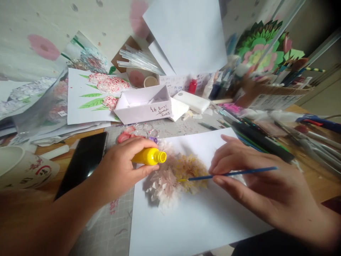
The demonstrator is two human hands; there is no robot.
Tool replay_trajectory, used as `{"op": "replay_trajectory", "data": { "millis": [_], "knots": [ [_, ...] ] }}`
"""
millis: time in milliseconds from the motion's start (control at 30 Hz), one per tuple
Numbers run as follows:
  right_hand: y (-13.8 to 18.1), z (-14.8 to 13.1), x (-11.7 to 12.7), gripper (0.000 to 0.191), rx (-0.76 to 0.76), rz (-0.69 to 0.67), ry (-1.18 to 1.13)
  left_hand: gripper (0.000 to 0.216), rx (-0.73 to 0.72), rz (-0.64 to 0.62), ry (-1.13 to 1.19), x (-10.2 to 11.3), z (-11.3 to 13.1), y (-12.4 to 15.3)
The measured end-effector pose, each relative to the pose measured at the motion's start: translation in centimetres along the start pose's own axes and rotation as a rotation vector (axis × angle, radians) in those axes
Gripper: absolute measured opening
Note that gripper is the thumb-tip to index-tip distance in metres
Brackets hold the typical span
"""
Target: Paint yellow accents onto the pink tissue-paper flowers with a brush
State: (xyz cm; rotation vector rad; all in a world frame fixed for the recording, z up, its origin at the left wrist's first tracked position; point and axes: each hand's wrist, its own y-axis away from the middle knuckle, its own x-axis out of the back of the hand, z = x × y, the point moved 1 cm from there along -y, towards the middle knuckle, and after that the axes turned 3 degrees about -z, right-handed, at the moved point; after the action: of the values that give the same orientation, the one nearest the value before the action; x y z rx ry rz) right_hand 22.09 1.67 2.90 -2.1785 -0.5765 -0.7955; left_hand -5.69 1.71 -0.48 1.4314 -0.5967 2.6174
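My left hand (125, 160) is wrapped round a small yellow paint bottle (149, 156), uncapped and tilted with its mouth to the right. Between the thumb and fingers of my right hand (247, 181) is a thin blue paintbrush (239, 172). Its yellow-coated tip lies over a cluster of ruffled paper flowers (165, 190), at the edge of one with yellow-tinted petals (191, 170). The other blooms are pale pink and white. They sit on a white sheet of paper (207, 217), and the bottle is held above the cluster's upper left.
A black phone (82, 163) and a paper cup (26, 167) stand at left. Behind are a white box (145, 105), a flower picture (93, 96), a red bottle (192, 86) and a white power bank (191, 101). Pens and brushes (261, 138) crowd the right.
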Motion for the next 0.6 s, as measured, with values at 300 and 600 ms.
{"op": "replay_trajectory", "data": {
  "millis": [300, 600],
  "knots": [
    [0.39, 0.06, -0.03, 0.007, -0.007, -0.006, 0.001, 0.025, -0.005, 0.000, -0.009, -0.03, 0.04, -0.08],
    [0.33, 0.06, 0.01, 0.009, -0.014, -0.005, -0.001, 0.027, 0.020, -0.016, 0.005, -0.01, -0.04, -0.11]
  ]
}}
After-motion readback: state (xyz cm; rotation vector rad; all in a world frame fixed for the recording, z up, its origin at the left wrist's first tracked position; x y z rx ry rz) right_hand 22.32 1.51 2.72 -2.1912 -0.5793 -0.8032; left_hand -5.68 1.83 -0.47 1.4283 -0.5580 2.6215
